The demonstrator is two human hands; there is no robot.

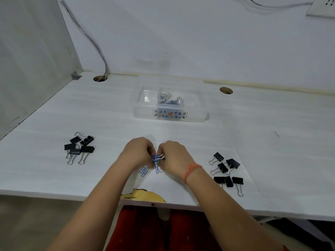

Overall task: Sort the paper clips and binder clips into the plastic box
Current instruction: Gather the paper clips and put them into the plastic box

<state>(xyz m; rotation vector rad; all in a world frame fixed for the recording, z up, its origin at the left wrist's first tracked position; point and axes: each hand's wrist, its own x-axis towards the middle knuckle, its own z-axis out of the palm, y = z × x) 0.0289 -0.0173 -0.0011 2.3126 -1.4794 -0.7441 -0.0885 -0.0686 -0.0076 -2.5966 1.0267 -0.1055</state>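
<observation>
My left hand [138, 153] and my right hand [175, 157] meet at the table's front middle, both pinched on a bunch of blue and silver paper clips [157, 158]. A few loose blue paper clips [144, 171] lie on the table just beneath the hands. The clear plastic box [168, 115] stands further back; its middle compartment holds several paper clips [169, 100], and the left compartment looks empty. Black binder clips lie in two heaps: one at the left [79, 146], one at the right [227, 169].
The white table [272, 142] has a chipped spot [143, 196] on its front edge. Two cable holes [226, 90] sit near the back wall, with a cable [90, 38] running into the left one. A side panel closes the left.
</observation>
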